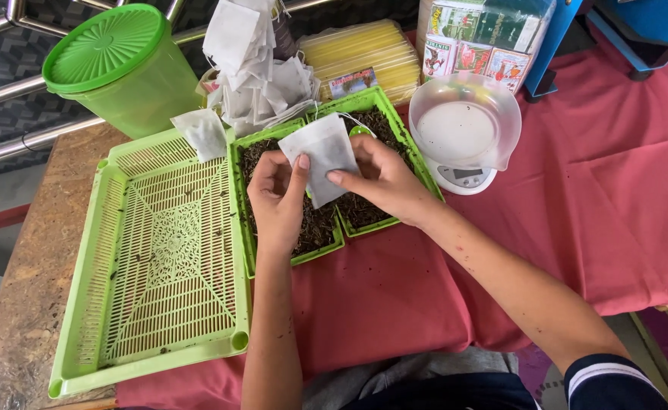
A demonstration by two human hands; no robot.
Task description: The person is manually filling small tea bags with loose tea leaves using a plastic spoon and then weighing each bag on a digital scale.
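**White filter bag pinched over trays of loose tea**

Head view: left hand (277, 199) and right hand (379, 178) both pinching a white filter bag (322, 156), fingers clamped on its lower edges. Held above two small green trays (315, 254) of dark loose tea. Beside them: large slotted green tray (163, 250), kitchen scale (463, 178), green lidded tub (117, 64).

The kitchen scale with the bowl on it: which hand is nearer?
Right. The right hand holds the white paper pouch just left of the scale; the left hand grips the pouch's far side, farther away.
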